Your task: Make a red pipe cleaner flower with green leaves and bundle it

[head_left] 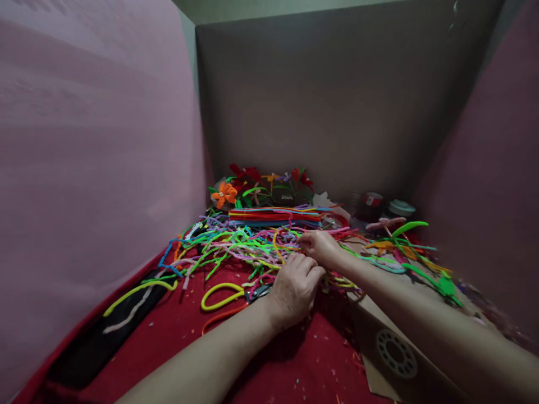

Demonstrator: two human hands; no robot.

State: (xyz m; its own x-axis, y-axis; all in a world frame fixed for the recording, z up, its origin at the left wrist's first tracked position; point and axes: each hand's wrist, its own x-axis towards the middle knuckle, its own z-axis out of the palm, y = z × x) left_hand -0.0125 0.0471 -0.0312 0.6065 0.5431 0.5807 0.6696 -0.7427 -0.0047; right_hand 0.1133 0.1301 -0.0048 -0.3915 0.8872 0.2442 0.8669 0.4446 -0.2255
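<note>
A tangled heap of coloured pipe cleaners point(240, 241) covers the red cloth point(261, 359) in front of me. My left hand point(295, 286) rests on the near edge of the heap, fingers curled down into the strands. My right hand point(320, 246) reaches further in and pinches among the pink and yellow strands. What each hand grips is hidden by the fingers. Scissors with yellow handles point(229, 294) lie just left of my left hand.
Finished pipe-cleaner flowers point(227, 193) stand at the back by a brown cardboard wall point(328, 101). A bundle of straight pipe cleaners point(273, 216) lies behind the heap. A cardboard box point(391, 348) sits at the right under my right forearm, with jars point(373, 203) behind. Pink walls close both sides.
</note>
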